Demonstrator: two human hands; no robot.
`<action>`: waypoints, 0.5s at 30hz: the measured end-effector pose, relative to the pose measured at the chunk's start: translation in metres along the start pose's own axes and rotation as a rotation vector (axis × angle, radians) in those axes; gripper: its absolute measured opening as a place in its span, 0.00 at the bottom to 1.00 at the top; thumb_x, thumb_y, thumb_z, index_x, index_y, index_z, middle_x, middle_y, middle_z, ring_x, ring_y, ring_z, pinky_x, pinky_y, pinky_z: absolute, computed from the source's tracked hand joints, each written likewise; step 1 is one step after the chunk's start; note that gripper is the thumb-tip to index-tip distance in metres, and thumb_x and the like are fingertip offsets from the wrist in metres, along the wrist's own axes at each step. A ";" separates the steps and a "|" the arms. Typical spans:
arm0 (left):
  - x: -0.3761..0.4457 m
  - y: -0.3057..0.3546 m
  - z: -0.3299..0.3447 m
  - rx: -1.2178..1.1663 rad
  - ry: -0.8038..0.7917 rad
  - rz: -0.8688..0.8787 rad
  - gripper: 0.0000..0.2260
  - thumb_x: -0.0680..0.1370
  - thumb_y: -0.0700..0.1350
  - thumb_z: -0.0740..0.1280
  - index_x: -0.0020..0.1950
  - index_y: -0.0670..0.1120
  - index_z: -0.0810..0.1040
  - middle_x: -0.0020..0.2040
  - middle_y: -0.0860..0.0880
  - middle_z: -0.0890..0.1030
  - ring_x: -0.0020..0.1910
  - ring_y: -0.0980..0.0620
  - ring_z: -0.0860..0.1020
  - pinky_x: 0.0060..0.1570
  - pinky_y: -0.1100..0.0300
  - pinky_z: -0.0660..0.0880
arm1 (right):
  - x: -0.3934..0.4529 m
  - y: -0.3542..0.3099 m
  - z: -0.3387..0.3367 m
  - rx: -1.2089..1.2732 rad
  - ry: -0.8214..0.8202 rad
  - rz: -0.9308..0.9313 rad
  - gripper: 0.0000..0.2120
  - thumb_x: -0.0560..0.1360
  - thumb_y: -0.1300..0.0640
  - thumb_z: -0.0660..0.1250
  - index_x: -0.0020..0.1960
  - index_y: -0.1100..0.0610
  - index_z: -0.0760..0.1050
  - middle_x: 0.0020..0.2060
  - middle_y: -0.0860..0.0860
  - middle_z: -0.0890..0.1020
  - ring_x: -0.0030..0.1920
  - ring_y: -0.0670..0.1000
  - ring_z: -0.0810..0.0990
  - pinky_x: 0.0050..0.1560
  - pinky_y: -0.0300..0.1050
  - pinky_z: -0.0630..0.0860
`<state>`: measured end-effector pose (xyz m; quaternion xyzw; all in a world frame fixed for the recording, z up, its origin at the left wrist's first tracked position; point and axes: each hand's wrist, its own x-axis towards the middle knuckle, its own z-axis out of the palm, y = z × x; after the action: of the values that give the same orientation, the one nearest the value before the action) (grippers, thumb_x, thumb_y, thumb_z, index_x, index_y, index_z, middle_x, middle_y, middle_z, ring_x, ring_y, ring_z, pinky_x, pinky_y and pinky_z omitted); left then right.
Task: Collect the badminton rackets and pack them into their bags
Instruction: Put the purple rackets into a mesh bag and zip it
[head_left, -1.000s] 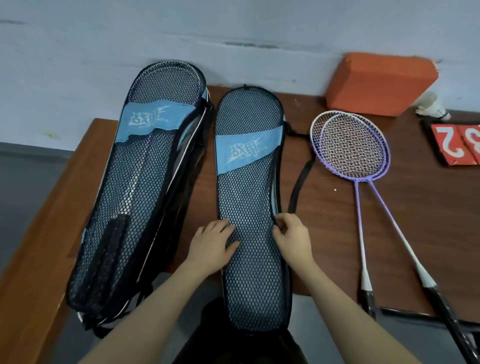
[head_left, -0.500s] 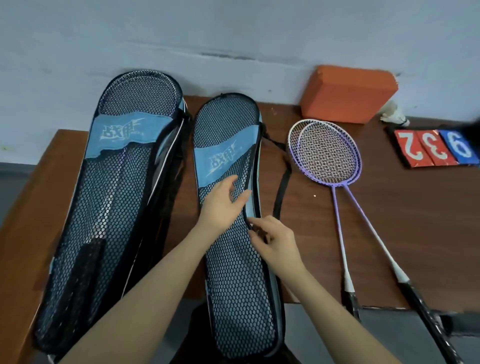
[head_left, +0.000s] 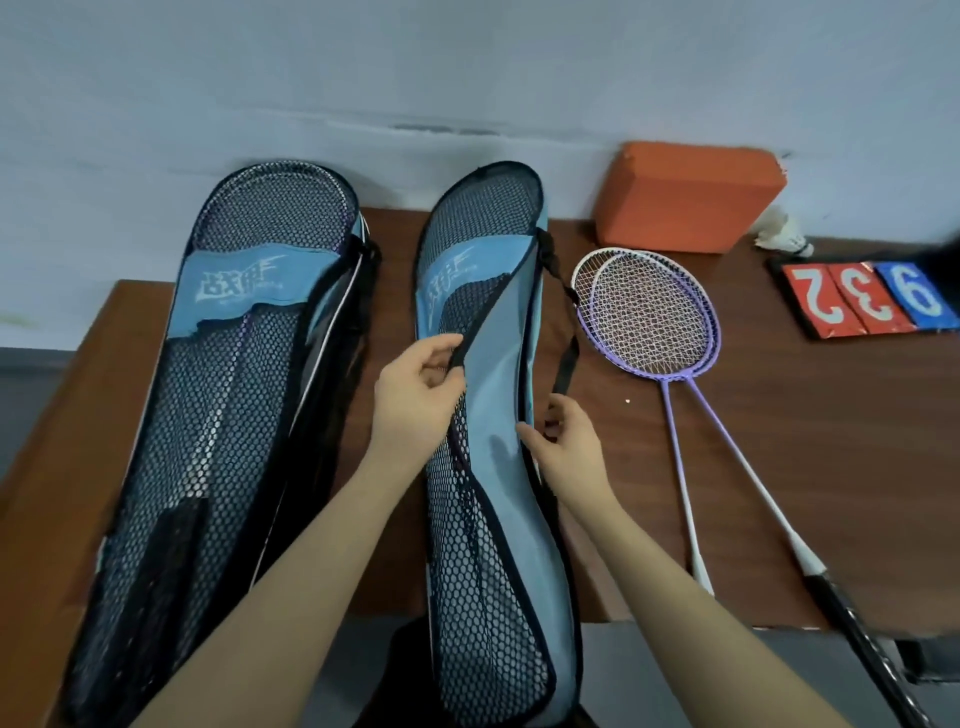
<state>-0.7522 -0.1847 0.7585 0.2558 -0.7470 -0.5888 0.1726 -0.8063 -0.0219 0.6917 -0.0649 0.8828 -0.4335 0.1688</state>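
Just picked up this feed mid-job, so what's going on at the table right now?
A person is opening the middle racket bag. The left hand pinches the mesh flap's edge and lifts it, exposing the blue lining, while the right hand grips the bag's right edge. Two purple rackets lie unpacked on the table to the right. The left bag already holds a racket behind its mesh. An orange block, a shuttlecock and number cards sit at the back right.

Orange block (head_left: 685, 197) at table's (head_left: 831, 467) 1 o'clock edge; shuttlecock (head_left: 787, 238) and number cards (head_left: 867, 299) toward 2 o'clock.
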 end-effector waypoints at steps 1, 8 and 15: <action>-0.003 0.003 -0.002 0.003 -0.007 0.030 0.13 0.74 0.34 0.66 0.56 0.47 0.78 0.44 0.54 0.78 0.41 0.51 0.79 0.51 0.55 0.77 | 0.005 0.000 0.005 -0.051 -0.003 0.012 0.29 0.72 0.49 0.69 0.69 0.56 0.65 0.62 0.52 0.74 0.61 0.53 0.73 0.62 0.57 0.70; -0.007 0.005 -0.025 -0.036 0.008 0.119 0.13 0.75 0.32 0.65 0.49 0.49 0.81 0.46 0.50 0.81 0.41 0.58 0.80 0.47 0.66 0.76 | 0.020 0.007 0.032 -0.085 -0.030 0.110 0.32 0.70 0.51 0.71 0.70 0.55 0.62 0.59 0.51 0.77 0.60 0.55 0.75 0.64 0.58 0.67; 0.002 -0.009 -0.041 -0.157 0.036 -0.095 0.11 0.74 0.33 0.66 0.50 0.46 0.82 0.47 0.46 0.83 0.42 0.55 0.82 0.49 0.65 0.76 | 0.019 0.010 0.057 -0.241 -0.090 0.104 0.20 0.68 0.48 0.72 0.56 0.54 0.70 0.48 0.51 0.77 0.51 0.56 0.74 0.54 0.52 0.69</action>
<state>-0.7296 -0.2201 0.7601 0.2873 -0.6825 -0.6483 0.1773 -0.8035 -0.0630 0.6473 -0.0583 0.9223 -0.3115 0.2211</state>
